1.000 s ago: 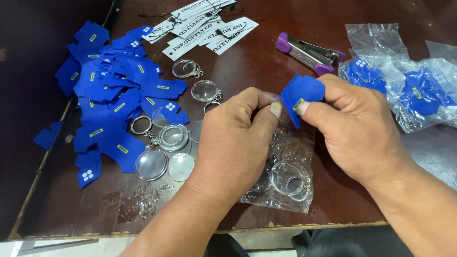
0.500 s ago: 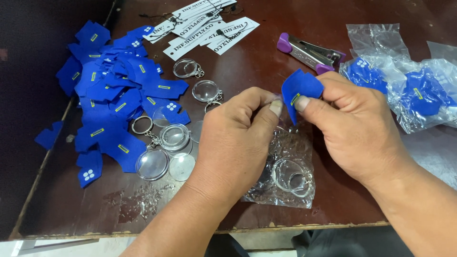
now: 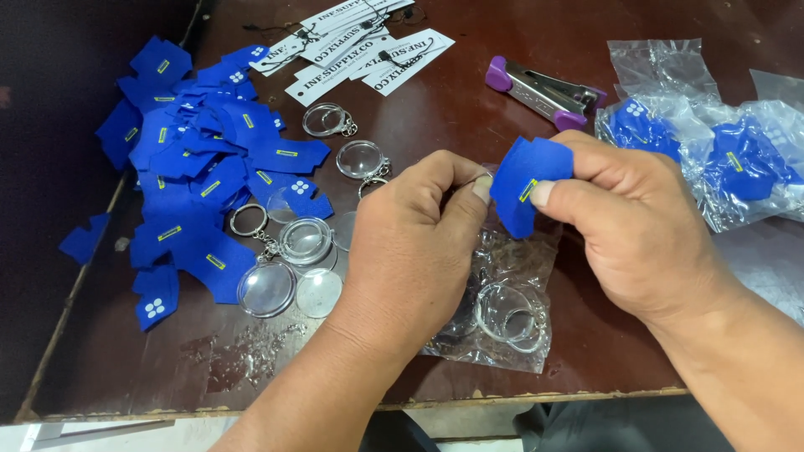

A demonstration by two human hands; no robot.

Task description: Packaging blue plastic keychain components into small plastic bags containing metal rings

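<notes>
Little has shifted over the last second: both hands sit where they were, and only the blue felt piece [image 3: 528,184] has tipped slightly, its yellow tab now facing the thumb that presses it. That small turn reads as adjusting the piece between the fingers, not setting it down.

Right hand [image 3: 645,238] is closed in a pinch on the felt piece, thumb on top, the piece sticking out to the left toward the other hand. Left hand [image 3: 414,247] is curled shut with its fingertips meeting just beside the felt's edge; it seems to grip something small and clear, though what exactly is hidden behind the knuckles.

Just under both hands lies a clear plastic bag [image 3: 502,310] with key rings inside. Left of the left hand sit round clear keychain shells [image 3: 285,268] (some open, some with rings attached), and beyond them a loose pile of blue felt cutouts [image 3: 201,167]. Right of the right hand are bagged blue pieces [image 3: 720,159]. Farther off, past the fingertips, a purple-handled stapler [image 3: 544,90] rests on the brown table [image 3: 469,109], with white paper tags [image 3: 360,42] farthest away.
</notes>
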